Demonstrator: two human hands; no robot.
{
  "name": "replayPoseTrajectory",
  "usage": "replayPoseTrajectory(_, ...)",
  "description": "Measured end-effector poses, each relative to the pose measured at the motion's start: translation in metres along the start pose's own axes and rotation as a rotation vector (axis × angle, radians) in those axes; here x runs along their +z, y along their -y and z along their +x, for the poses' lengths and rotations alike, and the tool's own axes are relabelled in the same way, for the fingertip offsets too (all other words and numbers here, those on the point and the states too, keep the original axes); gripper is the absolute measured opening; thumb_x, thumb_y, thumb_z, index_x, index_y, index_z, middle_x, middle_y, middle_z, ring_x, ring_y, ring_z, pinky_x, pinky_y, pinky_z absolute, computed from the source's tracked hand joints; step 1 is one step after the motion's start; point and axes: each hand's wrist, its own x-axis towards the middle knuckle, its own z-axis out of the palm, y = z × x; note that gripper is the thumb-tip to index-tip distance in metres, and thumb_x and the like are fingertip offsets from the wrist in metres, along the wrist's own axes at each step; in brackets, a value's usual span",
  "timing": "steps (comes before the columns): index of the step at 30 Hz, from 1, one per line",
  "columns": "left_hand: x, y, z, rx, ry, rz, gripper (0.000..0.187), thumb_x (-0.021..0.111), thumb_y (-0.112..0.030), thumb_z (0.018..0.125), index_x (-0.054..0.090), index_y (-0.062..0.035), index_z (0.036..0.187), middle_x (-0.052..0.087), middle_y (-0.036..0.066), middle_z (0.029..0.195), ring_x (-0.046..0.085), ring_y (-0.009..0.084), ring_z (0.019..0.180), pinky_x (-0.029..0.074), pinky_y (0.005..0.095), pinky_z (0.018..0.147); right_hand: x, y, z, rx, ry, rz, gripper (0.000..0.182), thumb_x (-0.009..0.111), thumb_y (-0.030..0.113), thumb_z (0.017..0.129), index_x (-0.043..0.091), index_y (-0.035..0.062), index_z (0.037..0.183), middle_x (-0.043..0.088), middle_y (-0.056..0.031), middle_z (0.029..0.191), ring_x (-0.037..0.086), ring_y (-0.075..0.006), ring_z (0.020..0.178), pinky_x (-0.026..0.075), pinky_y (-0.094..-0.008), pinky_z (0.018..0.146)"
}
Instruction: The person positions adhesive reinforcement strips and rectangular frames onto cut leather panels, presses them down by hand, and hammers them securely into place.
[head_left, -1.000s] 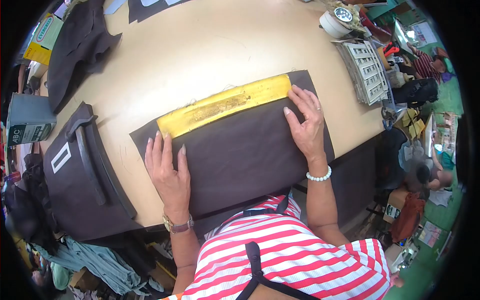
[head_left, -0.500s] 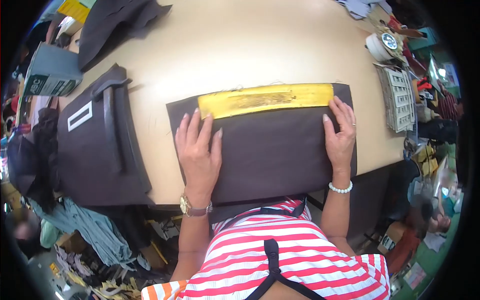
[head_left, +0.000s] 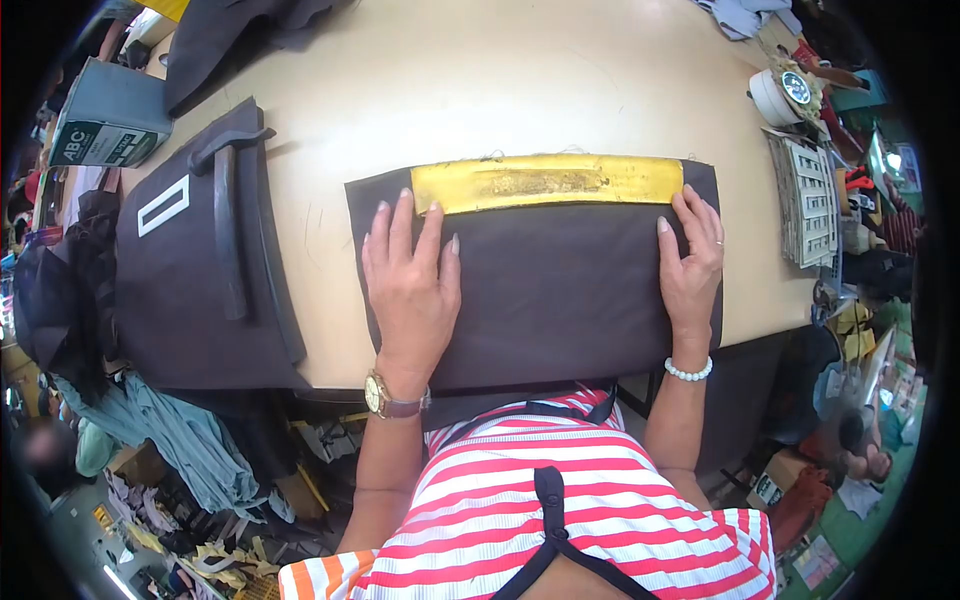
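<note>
A dark brown cloth piece (head_left: pixel 560 290) lies flat in front of me at the near edge of the table. Along its far edge rests a yellow strip (head_left: pixel 640 180) with a worn, dirty patch in its middle. My left hand (head_left: pixel 412 295) lies on the cloth with fingers spread, fingertips at the strip's lower left corner. At the strip's right end, my right hand (head_left: pixel 692 265) touches the corner with its fingertips, thumb apart on the cloth. Neither hand is wrapped around anything.
To the left lies a dark cloth stack (head_left: pixel 185 310) carrying a white rectangular frame (head_left: pixel 163 206) and a dark curved bar (head_left: pixel 229 235). A grey box (head_left: pixel 115 110) stands behind it. On the right are stacked pale cards (head_left: pixel 808 200) and a white roll (head_left: pixel 775 97).
My view has shifted slightly, so the whole table appears moved and a little turned. Both hands remain at the strip's ends, and the strip lies nearly unchanged on the cloth.
</note>
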Motion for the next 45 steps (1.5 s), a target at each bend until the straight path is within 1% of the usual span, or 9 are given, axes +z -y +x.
replayPoseTrajectory(13, 0.009, -0.026, 0.009, 0.144, 0.090, 0.322, 0.044, 0.060, -0.028, 0.089, 0.053, -0.0176, 0.132, 0.046, 0.022, 0.130, 0.038, 0.0382, 0.128, 0.028, 0.0613, 0.103, -0.004, 0.011, 0.010, -0.121, 0.096, -0.155, 0.036, 0.064, 0.033, 0.085, 0.065, 0.0094, 0.113, 0.057, -0.0156, 0.117, 0.053, -0.0351, 0.111, 0.043, -0.0438, 0.091)
replayPoseTrajectory(18, 0.011, -0.025, 0.018, 0.191, 0.170, 0.123, 0.040, 0.053, -0.023, 0.093, 0.052, -0.0025, 0.128, 0.049, 0.015, 0.135, 0.041, 0.0312, 0.130, 0.029, 0.0512, 0.107, -0.019, 0.009, 0.026, -0.065, 0.206, -0.049, 0.031, 0.066, 0.026, 0.082, 0.065, 0.0066, 0.106, 0.059, -0.0128, 0.111, 0.055, -0.0311, 0.107, 0.045, -0.0409, 0.089)
replayPoseTrajectory(21, 0.011, -0.030, 0.021, 0.226, 0.136, 0.163, 0.041, 0.056, -0.021, 0.091, 0.053, -0.0024, 0.127, 0.050, 0.016, 0.133, 0.046, 0.0326, 0.124, 0.035, 0.0537, 0.100, -0.027, -0.018, 0.040, 0.010, 0.053, 0.267, 0.030, 0.066, 0.019, 0.082, 0.063, 0.0032, 0.107, 0.059, -0.0143, 0.109, 0.056, -0.0318, 0.104, 0.046, -0.0390, 0.090)
replayPoseTrajectory(26, 0.008, -0.036, 0.023, 0.250, 0.156, 0.221, 0.041, 0.053, -0.024, 0.094, 0.051, -0.0077, 0.131, 0.050, 0.017, 0.130, 0.046, 0.0338, 0.122, 0.033, 0.0506, 0.102, -0.075, -0.120, 0.059, 0.109, -0.322, -0.075, 0.024, 0.061, 0.009, 0.082, 0.064, 0.0005, 0.104, 0.063, -0.0167, 0.103, 0.061, -0.0327, 0.094, 0.048, -0.0373, 0.083)
replayPoseTrajectory(31, 0.008, -0.036, 0.026, 0.258, 0.148, 0.191, 0.038, 0.055, -0.024, 0.093, 0.056, -0.0080, 0.127, 0.051, 0.020, 0.127, 0.048, 0.0362, 0.119, 0.037, 0.0473, 0.100, -0.128, -0.177, 0.089, 0.349, -0.406, -0.129, 0.015, 0.060, 0.010, 0.083, 0.069, 0.0023, 0.091, 0.066, -0.0163, 0.093, 0.063, -0.0300, 0.088, 0.049, -0.0367, 0.080)
replayPoseTrajectory(36, 0.009, -0.038, 0.026, 0.251, 0.109, 0.163, 0.038, 0.058, -0.024, 0.091, 0.057, -0.0062, 0.125, 0.052, 0.022, 0.125, 0.049, 0.0385, 0.117, 0.040, 0.0456, 0.098, -0.101, -0.156, 0.131, -0.040, -0.213, -0.216, 0.017, 0.060, 0.016, 0.084, 0.071, 0.0035, 0.088, 0.067, -0.0139, 0.094, 0.063, -0.0273, 0.090, 0.049, -0.0361, 0.076)
replayPoseTrajectory(38, 0.010, -0.039, 0.025, 0.252, 0.100, 0.153, 0.038, 0.058, -0.024, 0.091, 0.058, -0.0058, 0.124, 0.052, 0.022, 0.125, 0.050, 0.0388, 0.116, 0.040, 0.0457, 0.097, -0.075, -0.145, 0.146, -0.225, 0.093, -0.632, 0.020, 0.058, 0.020, 0.085, 0.072, 0.0067, 0.091, 0.067, -0.0098, 0.101, 0.062, -0.0253, 0.097, 0.045, -0.0386, 0.080)
replayPoseTrajectory(41, 0.009, -0.038, 0.024, 0.253, 0.101, 0.147, 0.038, 0.059, -0.024, 0.091, 0.058, -0.0056, 0.123, 0.053, 0.022, 0.124, 0.050, 0.0385, 0.115, 0.041, 0.0455, 0.096, -0.042, -0.112, 0.153, -0.239, 0.374, -1.144, 0.022, 0.055, 0.022, 0.087, 0.072, 0.0108, 0.096, 0.067, -0.0059, 0.105, 0.059, -0.0235, 0.102, 0.039, -0.0410, 0.086)
replayPoseTrajectory(45, 0.008, -0.037, 0.028, 0.264, 0.097, 0.156, 0.038, 0.059, -0.025, 0.091, 0.058, -0.0057, 0.123, 0.054, 0.022, 0.123, 0.051, 0.0379, 0.114, 0.041, 0.0452, 0.095, -0.019, -0.114, 0.168, -0.135, 0.467, -1.278, 0.022, 0.055, 0.019, 0.087, 0.072, 0.0132, 0.099, 0.067, -0.0043, 0.101, 0.059, -0.0223, 0.102, 0.034, -0.0417, 0.089)
